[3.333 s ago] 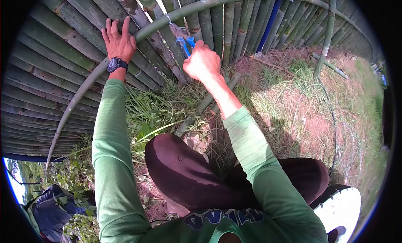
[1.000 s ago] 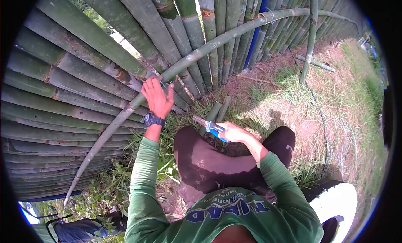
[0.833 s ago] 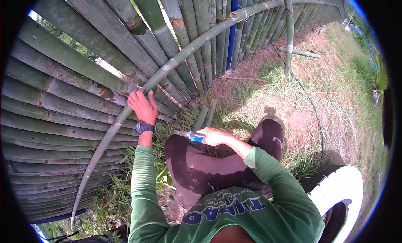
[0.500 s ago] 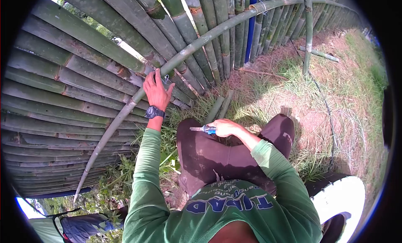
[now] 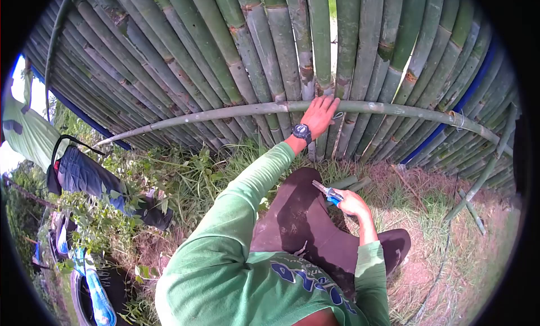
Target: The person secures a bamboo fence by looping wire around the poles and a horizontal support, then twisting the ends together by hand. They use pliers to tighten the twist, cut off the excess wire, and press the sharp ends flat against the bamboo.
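My left hand (image 5: 319, 115), with a black watch on the wrist, grips a long horizontal bamboo pole (image 5: 225, 112) from above, its fingers laid over the top. A small loop of wire (image 5: 338, 116) stands out beside the fingers; where it passes round the bamboo is hidden. Upright bamboo poles (image 5: 270, 56) form a wall behind the cross pole. Above my knee, my right hand (image 5: 352, 203) is closed round blue-handled pliers (image 5: 333, 195), whose metal jaws point up and left, apart from the bamboo.
Cut bamboo pieces (image 5: 354, 184) lie in the grass past my knee. A slanting bamboo brace (image 5: 484, 174) stands at the right. On the left, another person (image 5: 93, 177) is by the wall, near leafy plants (image 5: 118, 236) and a tire (image 5: 84, 295).
My view has swung left, bringing the other person and tire further into sight. My left hand stays on the cross pole by the wire; the pliers remain in my right hand, now pointing more upward.
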A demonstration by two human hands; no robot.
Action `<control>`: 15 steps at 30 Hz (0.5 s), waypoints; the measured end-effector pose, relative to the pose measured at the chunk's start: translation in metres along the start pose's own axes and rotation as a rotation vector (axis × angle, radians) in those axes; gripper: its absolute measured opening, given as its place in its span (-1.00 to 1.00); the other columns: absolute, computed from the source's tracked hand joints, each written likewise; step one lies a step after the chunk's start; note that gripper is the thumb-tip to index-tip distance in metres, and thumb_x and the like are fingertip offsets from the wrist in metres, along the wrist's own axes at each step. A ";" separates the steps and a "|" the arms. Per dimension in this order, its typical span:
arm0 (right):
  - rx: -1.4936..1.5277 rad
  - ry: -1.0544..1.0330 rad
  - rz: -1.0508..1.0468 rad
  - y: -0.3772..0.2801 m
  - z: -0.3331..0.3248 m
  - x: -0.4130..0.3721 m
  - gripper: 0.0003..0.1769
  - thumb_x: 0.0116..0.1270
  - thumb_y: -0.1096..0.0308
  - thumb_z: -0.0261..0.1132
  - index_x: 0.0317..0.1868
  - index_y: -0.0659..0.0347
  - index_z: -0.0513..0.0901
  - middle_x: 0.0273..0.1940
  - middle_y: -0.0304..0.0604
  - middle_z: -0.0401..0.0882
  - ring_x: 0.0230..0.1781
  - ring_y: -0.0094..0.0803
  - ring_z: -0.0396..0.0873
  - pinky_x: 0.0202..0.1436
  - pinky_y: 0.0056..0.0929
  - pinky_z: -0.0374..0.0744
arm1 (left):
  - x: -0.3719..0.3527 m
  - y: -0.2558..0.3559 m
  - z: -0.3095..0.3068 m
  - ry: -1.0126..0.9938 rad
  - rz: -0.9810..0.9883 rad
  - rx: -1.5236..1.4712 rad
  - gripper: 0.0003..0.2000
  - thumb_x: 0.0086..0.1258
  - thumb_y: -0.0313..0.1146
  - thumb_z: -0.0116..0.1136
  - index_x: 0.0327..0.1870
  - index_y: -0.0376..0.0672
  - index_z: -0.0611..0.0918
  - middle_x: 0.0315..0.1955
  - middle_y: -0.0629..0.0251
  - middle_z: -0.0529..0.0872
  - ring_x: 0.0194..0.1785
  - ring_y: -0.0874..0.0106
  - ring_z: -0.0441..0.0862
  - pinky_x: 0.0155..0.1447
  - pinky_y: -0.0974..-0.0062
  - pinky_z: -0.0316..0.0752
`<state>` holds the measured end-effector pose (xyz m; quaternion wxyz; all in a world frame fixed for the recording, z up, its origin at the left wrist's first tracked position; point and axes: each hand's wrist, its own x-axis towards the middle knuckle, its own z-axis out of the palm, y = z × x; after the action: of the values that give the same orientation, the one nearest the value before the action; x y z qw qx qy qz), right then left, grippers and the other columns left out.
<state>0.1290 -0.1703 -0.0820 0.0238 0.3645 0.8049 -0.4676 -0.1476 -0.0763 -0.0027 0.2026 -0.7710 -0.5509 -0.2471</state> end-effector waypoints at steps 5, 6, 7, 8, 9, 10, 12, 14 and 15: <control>-0.088 -0.019 0.033 -0.012 0.001 0.002 -0.38 0.11 0.48 0.25 0.26 -0.08 0.65 -0.23 0.07 0.71 -0.20 -0.09 0.69 -0.03 -0.18 0.56 | -0.050 -0.035 -0.026 0.016 -0.143 0.150 -0.28 0.17 -0.58 0.20 0.49 -0.14 0.41 0.29 0.07 0.49 0.38 0.03 0.41 0.49 0.05 0.33; -0.092 -0.009 0.021 -0.006 0.004 0.007 -0.39 0.12 0.48 0.26 0.24 -0.07 0.66 -0.22 0.06 0.71 -0.19 -0.11 0.69 -0.03 -0.19 0.57 | -0.059 -0.051 -0.028 0.004 -0.175 0.140 -0.26 0.14 -0.59 0.19 0.48 -0.12 0.43 0.28 0.08 0.50 0.37 0.04 0.42 0.48 0.06 0.33; -0.094 -0.005 0.011 0.002 0.009 0.012 -0.41 0.13 0.48 0.28 0.23 -0.05 0.66 -0.21 0.04 0.72 -0.18 -0.13 0.69 -0.02 -0.20 0.57 | -0.067 -0.063 -0.035 -0.010 -0.212 0.127 -0.24 0.10 -0.61 0.19 0.48 -0.11 0.44 0.27 0.09 0.51 0.37 0.05 0.43 0.47 0.06 0.34; -0.098 -0.031 0.014 0.003 0.008 0.016 -0.43 0.13 0.48 0.30 0.22 -0.02 0.66 -0.20 -0.01 0.73 -0.18 -0.17 0.69 -0.02 -0.21 0.58 | -0.067 -0.066 -0.044 -0.009 -0.187 0.133 -0.25 0.10 -0.62 0.18 0.47 -0.11 0.44 0.25 0.09 0.52 0.35 0.06 0.44 0.47 0.07 0.34; -0.105 -0.066 0.031 0.007 0.007 0.017 -0.44 0.14 0.48 0.33 0.21 0.01 0.67 -0.20 -0.05 0.74 -0.18 -0.21 0.68 -0.01 -0.22 0.58 | -0.067 -0.063 -0.045 -0.014 -0.171 0.126 -0.25 0.10 -0.64 0.16 0.47 -0.11 0.45 0.22 0.09 0.53 0.34 0.07 0.45 0.46 0.07 0.35; -0.104 -0.096 0.035 0.018 0.009 0.025 -0.46 0.15 0.47 0.35 0.21 0.04 0.67 -0.20 -0.10 0.74 -0.18 -0.26 0.67 -0.01 -0.23 0.58 | -0.067 -0.061 -0.044 0.007 -0.187 0.120 -0.26 0.10 -0.64 0.16 0.45 -0.12 0.46 0.20 0.10 0.54 0.32 0.06 0.46 0.46 0.08 0.35; -0.062 -0.136 0.039 0.025 0.012 0.035 -0.50 0.19 0.47 0.39 0.19 0.08 0.69 -0.21 -0.17 0.73 -0.16 -0.36 0.63 -0.01 -0.25 0.58 | -0.066 -0.060 -0.041 0.032 -0.218 0.082 -0.28 0.10 -0.65 0.15 0.43 -0.13 0.48 0.16 0.10 0.55 0.29 0.06 0.47 0.46 0.09 0.35; -0.089 -0.173 0.054 0.028 0.017 0.043 -0.50 0.27 0.48 0.39 0.25 0.05 0.67 -0.18 -0.26 0.71 -0.11 -0.44 0.60 0.01 -0.30 0.57 | -0.066 -0.062 -0.034 0.063 -0.235 0.064 -0.31 0.10 -0.65 0.15 0.40 -0.13 0.51 0.13 0.09 0.56 0.27 0.04 0.48 0.44 0.11 0.36; -0.080 -0.157 0.055 0.037 0.023 0.053 -0.50 0.27 0.48 0.39 0.25 0.05 0.67 -0.18 -0.26 0.71 -0.11 -0.44 0.60 0.01 -0.30 0.57 | -0.063 -0.061 -0.039 0.065 -0.217 0.061 -0.31 0.10 -0.65 0.15 0.40 -0.13 0.51 0.13 0.09 0.56 0.27 0.04 0.48 0.44 0.11 0.36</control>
<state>0.1058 -0.1477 -0.1422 0.1143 0.3475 0.8081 -0.4616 -0.2294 -0.1276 -0.0070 0.2157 -0.6919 -0.6316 -0.2754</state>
